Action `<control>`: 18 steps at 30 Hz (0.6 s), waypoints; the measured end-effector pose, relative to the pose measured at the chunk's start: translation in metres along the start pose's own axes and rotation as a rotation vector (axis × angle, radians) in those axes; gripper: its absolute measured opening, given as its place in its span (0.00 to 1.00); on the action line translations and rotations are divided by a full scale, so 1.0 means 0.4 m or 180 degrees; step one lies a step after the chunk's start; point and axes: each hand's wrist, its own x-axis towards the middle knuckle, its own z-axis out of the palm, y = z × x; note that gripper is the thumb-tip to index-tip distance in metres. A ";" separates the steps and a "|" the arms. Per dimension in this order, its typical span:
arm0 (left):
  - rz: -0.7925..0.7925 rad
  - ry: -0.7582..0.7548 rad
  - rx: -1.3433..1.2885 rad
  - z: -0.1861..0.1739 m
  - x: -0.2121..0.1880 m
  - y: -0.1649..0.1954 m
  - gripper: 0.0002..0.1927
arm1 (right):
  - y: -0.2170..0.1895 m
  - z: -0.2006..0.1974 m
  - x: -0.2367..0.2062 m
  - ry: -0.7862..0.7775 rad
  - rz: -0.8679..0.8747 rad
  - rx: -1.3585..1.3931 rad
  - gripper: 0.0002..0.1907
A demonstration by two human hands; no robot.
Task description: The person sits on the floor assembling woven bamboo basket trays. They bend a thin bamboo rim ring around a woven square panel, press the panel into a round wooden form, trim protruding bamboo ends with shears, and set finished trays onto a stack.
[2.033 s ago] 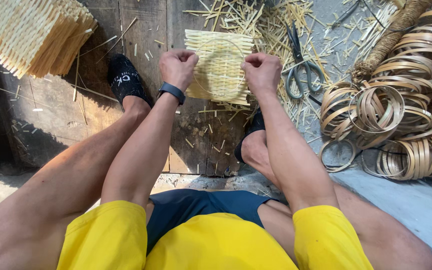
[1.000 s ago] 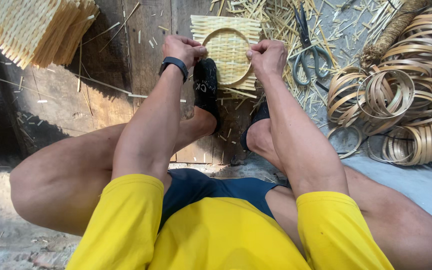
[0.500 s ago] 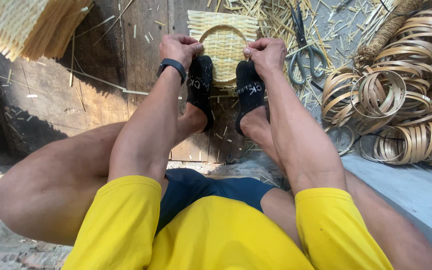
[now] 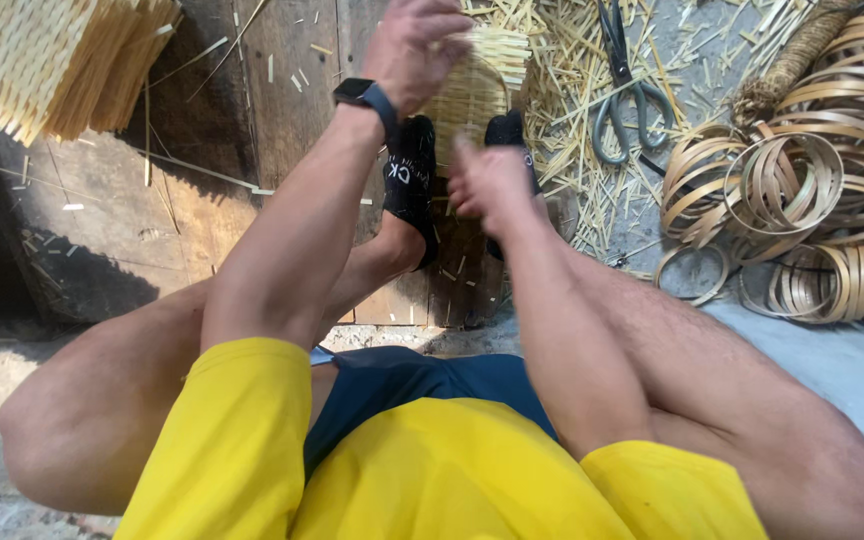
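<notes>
A small woven bamboo mat (image 4: 482,75) lies on the wooden boards (image 4: 282,110) in front of me, with both my black-socked feet (image 4: 410,185) resting against its near part. My left hand (image 4: 414,42), a black watch on its wrist, grips the mat's far left edge with curled fingers. Blurred by motion, my right hand (image 4: 490,182) hovers above my right foot, off the mat and closer to my body. Whether it holds anything is unclear. A ring seen earlier on the mat is hidden.
A stack of woven mats (image 4: 52,60) sits at the top left. Scissors (image 4: 617,95) lie among straw scraps (image 4: 562,150) to the right of the mat. Many coiled bamboo rings (image 4: 812,200) pile up at the far right, beside a rope-wrapped bundle (image 4: 792,65).
My right hand has let go of the mat's right edge and drawn back toward me. My left hand stays on the mat. Both feet stay pressed against the mat.
</notes>
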 end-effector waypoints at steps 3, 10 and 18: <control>0.0384 -0.0092 -0.0425 0.048 0.001 -0.007 0.10 | 0.084 0.089 0.036 0.0078 -0.0012 0.1102 0.20; -0.0073 0.0038 -0.0762 0.101 -0.011 -0.031 0.11 | 0.186 0.135 0.088 0.0728 -0.1188 0.0428 0.21; -0.1000 -0.0383 -0.1226 0.086 0.024 -0.013 0.11 | -0.045 -0.071 0.094 0.1687 -0.2683 -0.0515 0.12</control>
